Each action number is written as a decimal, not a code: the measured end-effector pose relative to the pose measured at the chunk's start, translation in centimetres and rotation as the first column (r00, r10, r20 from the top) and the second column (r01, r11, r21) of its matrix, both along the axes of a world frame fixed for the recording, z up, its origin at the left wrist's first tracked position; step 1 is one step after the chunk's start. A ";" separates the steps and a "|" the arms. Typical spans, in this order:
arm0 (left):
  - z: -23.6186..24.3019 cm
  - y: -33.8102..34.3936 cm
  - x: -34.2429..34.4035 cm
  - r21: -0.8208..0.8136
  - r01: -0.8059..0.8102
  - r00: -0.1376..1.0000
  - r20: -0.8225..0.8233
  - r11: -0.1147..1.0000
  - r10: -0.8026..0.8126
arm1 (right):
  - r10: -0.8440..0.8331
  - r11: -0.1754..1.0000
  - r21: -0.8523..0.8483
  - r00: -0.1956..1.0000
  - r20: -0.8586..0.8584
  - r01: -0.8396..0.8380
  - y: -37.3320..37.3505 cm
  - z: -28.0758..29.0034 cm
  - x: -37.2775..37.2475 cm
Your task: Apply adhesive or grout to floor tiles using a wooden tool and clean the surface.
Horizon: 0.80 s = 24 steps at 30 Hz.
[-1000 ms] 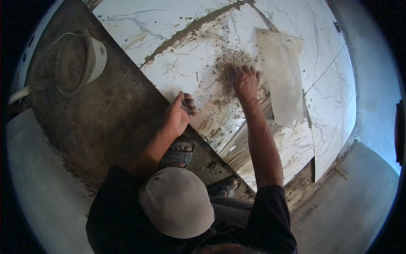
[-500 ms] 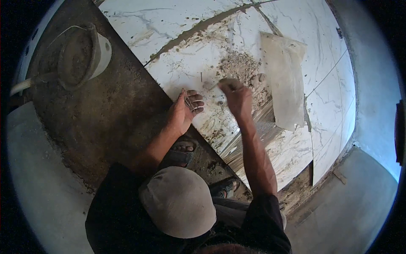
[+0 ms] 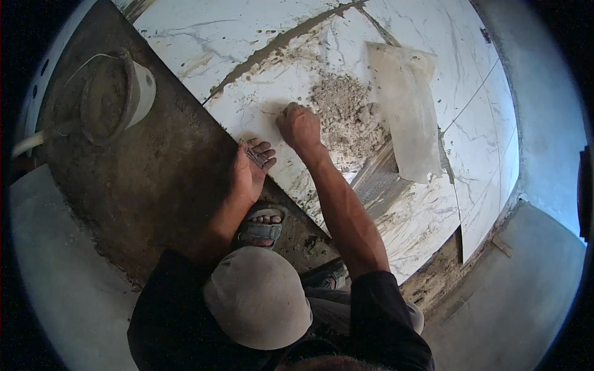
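My left hand is turned palm up with its fingers half curled. Several thin grey nails lie across it, at the base of the fingers. My right hand is closed and reaches down to the white marbled tile. Its knuckles hide the fingertips, so whatever they pinch is out of sight. Just right of that hand, a heap of crumbly grey mortar debris is spread on the tile.
A translucent, dusty sheet lies beyond the debris. Grey smeared mortar shows below it. At left, a white bucket stands on the bare dark floor. My sandalled foot is near the tile edge.
My right hand has come left and down to the tile, where a small nail lay and now cannot be seen. The left hand still holds its nails. The whole view has shifted slightly.
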<state>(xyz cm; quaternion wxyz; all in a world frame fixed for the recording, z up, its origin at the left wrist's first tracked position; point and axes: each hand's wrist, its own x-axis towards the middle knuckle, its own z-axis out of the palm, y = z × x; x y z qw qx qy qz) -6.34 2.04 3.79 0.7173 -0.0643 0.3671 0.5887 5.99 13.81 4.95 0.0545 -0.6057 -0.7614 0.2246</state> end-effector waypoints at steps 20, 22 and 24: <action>0.4 -0.4 0.6 0.003 0.059 0.995 0.079 0.998 -0.059 | -0.069 0.900 0.434 0.972 0.224 -0.036 2.0 0.0 9.0; 0.2 -0.4 0.4 -0.001 0.051 0.995 0.089 0.999 -0.051 | -0.043 0.937 0.345 0.956 0.289 -0.062 2.0 0.2 8.7; 0.0 -0.3 0.2 0.012 0.065 0.992 0.108 0.998 -0.066 | -0.058 0.923 0.381 0.961 0.270 -0.052 2.0 -0.2 9.1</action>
